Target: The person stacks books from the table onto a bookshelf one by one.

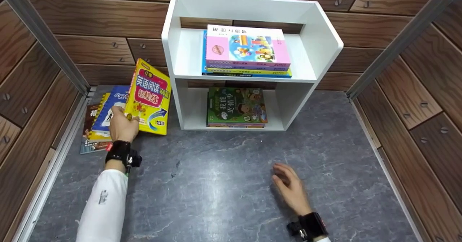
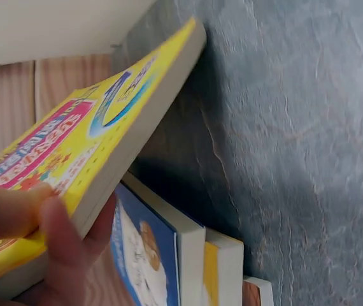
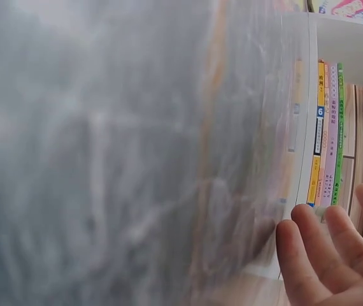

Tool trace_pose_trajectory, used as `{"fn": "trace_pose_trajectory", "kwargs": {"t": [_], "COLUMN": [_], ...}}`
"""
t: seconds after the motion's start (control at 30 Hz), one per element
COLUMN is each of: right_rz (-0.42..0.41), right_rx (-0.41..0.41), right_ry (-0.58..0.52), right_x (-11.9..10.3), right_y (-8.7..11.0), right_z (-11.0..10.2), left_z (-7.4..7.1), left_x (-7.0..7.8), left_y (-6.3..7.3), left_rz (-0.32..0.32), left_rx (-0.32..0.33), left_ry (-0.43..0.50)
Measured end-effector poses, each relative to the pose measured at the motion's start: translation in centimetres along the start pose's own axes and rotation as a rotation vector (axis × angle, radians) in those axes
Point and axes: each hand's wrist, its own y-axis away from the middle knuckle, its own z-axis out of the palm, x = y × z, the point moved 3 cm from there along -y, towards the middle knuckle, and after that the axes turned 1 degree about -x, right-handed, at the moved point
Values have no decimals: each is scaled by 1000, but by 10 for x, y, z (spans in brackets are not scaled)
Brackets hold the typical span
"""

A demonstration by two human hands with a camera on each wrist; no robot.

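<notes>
My left hand grips the lower left edge of a yellow workbook with a pink title panel. The workbook is tilted, its left side raised and its lower right corner down by the floor in the left wrist view. Under and left of it lie a blue book, a yellow book and a dark brown book, overlapping in a pile. My right hand holds nothing, its fingers loosely bent over the grey surface in front of the shelf.
A white two-tier shelf stands at the back centre. Its upper tier bears a stack topped by a pink book; its lower tier bears a stack topped by a green book. Wood-patterned panels and metal rails enclose the grey marbled surface.
</notes>
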Motion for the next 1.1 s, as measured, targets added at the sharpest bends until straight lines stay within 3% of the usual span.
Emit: {"fn": "trace_pose_trajectory", "kwargs": {"t": [0.13, 0.33, 0.53, 0.67, 0.93, 1.1], "right_rz": [-20, -43, -59, -73, -94, -94], "right_rx": [3, 0, 0, 0, -8, -10], "right_ry": [-11, -49, -68, -63, -79, -74], "right_x": [-2, -2, -3, -3, 0, 0], "right_y": [0, 1, 0, 0, 2, 2], "right_z": [2, 4, 8, 10, 11, 12], "left_z": [-7, -17, -27, -35, -43, -40], "left_x": [7, 3, 1, -1, 6, 13], "left_y": [25, 54, 84, 104, 147, 172], "left_rz": [28, 31, 19, 45, 146, 265], "left_rx": [87, 198, 295, 364, 366, 329], "left_ry": [55, 183, 395, 564, 798, 964]}}
